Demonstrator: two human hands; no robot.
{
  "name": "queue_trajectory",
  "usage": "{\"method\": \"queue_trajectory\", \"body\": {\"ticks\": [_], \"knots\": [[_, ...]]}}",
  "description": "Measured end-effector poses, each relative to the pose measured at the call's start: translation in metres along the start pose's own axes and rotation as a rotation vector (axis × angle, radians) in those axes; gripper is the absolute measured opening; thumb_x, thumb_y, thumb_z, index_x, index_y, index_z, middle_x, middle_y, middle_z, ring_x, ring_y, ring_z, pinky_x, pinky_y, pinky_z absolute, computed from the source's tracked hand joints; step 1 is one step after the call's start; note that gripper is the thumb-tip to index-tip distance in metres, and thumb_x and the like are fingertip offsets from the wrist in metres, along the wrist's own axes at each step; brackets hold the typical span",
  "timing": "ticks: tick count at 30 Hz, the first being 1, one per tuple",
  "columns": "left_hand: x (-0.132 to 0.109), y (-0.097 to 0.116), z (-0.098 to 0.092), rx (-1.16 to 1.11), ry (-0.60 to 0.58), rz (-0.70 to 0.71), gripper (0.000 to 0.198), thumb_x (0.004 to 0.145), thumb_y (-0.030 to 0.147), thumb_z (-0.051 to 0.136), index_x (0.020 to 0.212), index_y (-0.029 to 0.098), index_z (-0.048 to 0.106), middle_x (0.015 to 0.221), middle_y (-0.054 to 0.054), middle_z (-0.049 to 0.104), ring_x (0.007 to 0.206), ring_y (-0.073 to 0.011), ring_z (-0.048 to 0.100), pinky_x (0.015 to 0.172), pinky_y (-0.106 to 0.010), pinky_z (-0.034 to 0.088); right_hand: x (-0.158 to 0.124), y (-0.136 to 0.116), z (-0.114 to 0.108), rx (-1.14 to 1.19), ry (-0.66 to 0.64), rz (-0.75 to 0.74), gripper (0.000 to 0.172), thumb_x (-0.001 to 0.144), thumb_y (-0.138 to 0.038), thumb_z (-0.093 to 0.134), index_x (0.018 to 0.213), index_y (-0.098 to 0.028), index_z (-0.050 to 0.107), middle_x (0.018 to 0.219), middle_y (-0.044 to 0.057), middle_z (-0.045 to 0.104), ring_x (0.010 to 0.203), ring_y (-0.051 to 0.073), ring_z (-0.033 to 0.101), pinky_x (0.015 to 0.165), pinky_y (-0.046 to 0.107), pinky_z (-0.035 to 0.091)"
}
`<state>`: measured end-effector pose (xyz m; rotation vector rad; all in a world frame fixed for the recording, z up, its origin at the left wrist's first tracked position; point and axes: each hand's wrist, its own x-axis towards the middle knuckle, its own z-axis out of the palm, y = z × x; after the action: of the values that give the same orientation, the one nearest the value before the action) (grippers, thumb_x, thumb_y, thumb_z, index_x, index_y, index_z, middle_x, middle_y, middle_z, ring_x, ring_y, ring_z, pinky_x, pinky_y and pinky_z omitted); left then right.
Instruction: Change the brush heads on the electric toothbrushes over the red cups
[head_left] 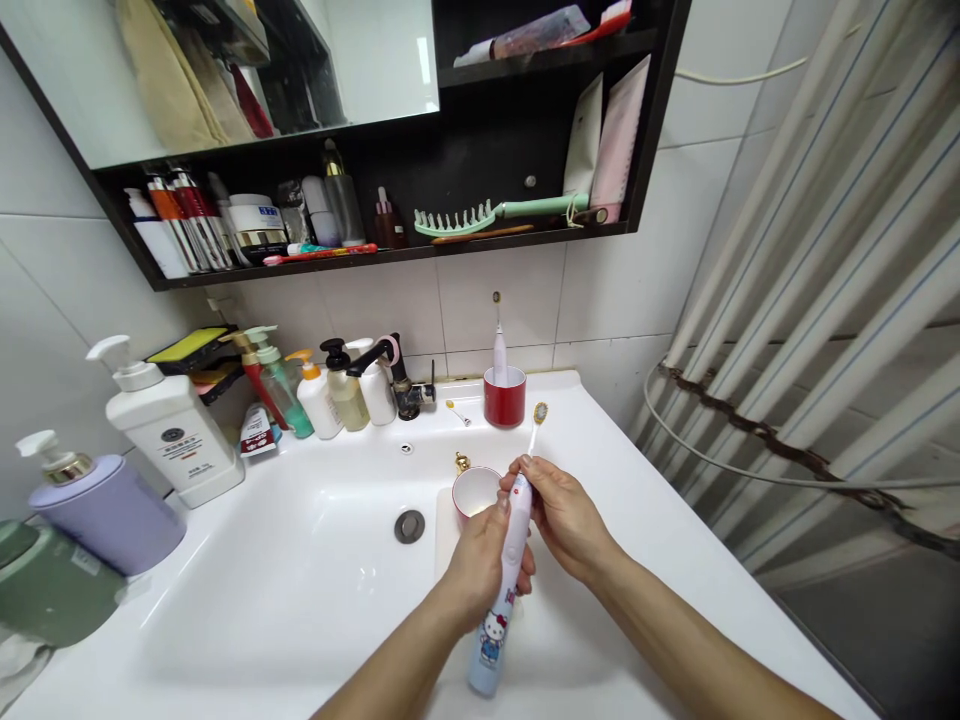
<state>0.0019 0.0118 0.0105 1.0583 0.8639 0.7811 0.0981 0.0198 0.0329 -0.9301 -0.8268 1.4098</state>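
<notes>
An electric toothbrush point(512, 550), pale pink fading to light blue with a cartoon cat on its lower handle, is tilted over the sink. My left hand point(480, 560) wraps round the middle of its handle. Higher up, the fingers of my right hand point(562, 505) pinch the neck where the brush head point(540, 414) joins the handle. Behind my hands a white-lined cup point(474, 490) stands in the basin, partly hidden by my fingers. On the rim of the sink, a red cup point(505, 402) holds a second electric toothbrush point(500, 350). A loose brush head point(458, 413) lies to its left.
The white sink point(300, 560) has a drain point(409, 526) and a black faucet point(405, 385). Several pump bottles line the left side, including a purple one point(109, 515) and a white one point(176, 435). A dark shelf point(480, 160) hangs above; pipes point(817, 300) run along the right.
</notes>
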Motion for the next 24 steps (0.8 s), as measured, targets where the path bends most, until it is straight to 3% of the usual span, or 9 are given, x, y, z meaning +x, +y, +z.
{"method": "queue_trajectory", "body": {"ticks": [7,11,16,24], "knots": [[0.0,0.001,-0.001,-0.156,-0.059,-0.162,0.048,0.06,0.059,0.028,0.067,0.013,0.043,0.042,0.002,0.044,0.032,-0.0066,0.037,0.035,-0.019,0.025,0.004,0.001,-0.004,0.044,-0.032,0.047,0.019,0.063,-0.036,0.048,0.061,-0.017,0.048,0.053,-0.002,0.054,0.037,0.007,0.041,0.033,0.019,0.028],[-0.003,-0.002,0.003,-0.191,-0.058,-0.174,0.047,0.06,0.058,0.029,0.066,0.013,0.043,0.041,0.002,0.043,0.031,-0.0059,0.036,0.035,-0.019,0.024,0.01,-0.006,-0.011,0.014,-0.006,0.02,0.019,0.063,-0.034,0.05,0.062,-0.015,0.051,0.052,-0.001,0.053,0.048,0.007,0.048,0.047,0.02,0.037],[-0.005,-0.005,0.006,-0.165,-0.009,-0.128,0.05,0.059,0.06,0.027,0.066,0.013,0.042,0.043,0.002,0.044,0.031,-0.0062,0.037,0.036,-0.02,0.025,0.01,-0.013,-0.015,-0.064,-0.08,0.043,0.016,0.063,-0.031,0.05,0.065,-0.016,0.05,0.057,-0.001,0.056,0.053,0.009,0.052,0.056,0.023,0.039],[-0.008,0.0,0.008,-0.083,-0.008,-0.153,0.049,0.06,0.059,0.027,0.068,0.013,0.042,0.043,0.002,0.044,0.031,-0.0064,0.037,0.037,-0.021,0.025,0.008,-0.008,-0.01,-0.079,0.063,-0.016,0.019,0.065,-0.034,0.047,0.06,-0.015,0.045,0.048,-0.003,0.052,0.043,0.008,0.05,0.047,0.02,0.038]]}}
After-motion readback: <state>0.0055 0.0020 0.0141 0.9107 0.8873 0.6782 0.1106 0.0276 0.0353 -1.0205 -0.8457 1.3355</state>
